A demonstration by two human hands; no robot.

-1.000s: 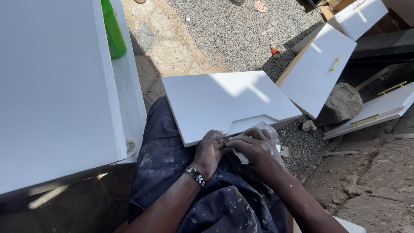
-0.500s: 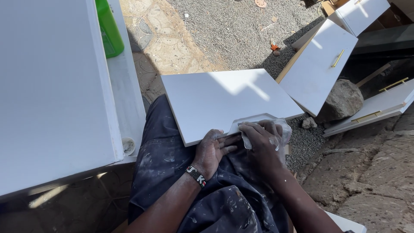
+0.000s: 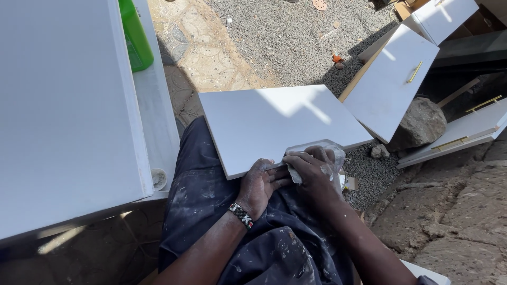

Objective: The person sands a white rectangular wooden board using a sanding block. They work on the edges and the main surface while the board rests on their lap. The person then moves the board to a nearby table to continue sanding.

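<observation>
While resting across the lap, flat white rectangular painted panel [image 3: 274, 124] stretches away from both hands, long axis running left to right; near edge pinched under left hand [image 3: 260, 184], fingers curled narrow against it; right hand [image 3: 311, 171] closed on crumpled translucent plastic sheet [image 3: 330, 155] at the same edge, nearer the panel's right corner; beyond the right hand, white cabinet door with brass handle [image 3: 391, 84], grey rock [image 3: 420, 124]; gravel ground [image 3: 285, 37] ahead; green plastic bottle [image 3: 134, 34] far left.

Green bottle [image 3: 135, 37] upper left; grey rock [image 3: 420, 124] beside handled white doors [image 3: 391, 84].
</observation>
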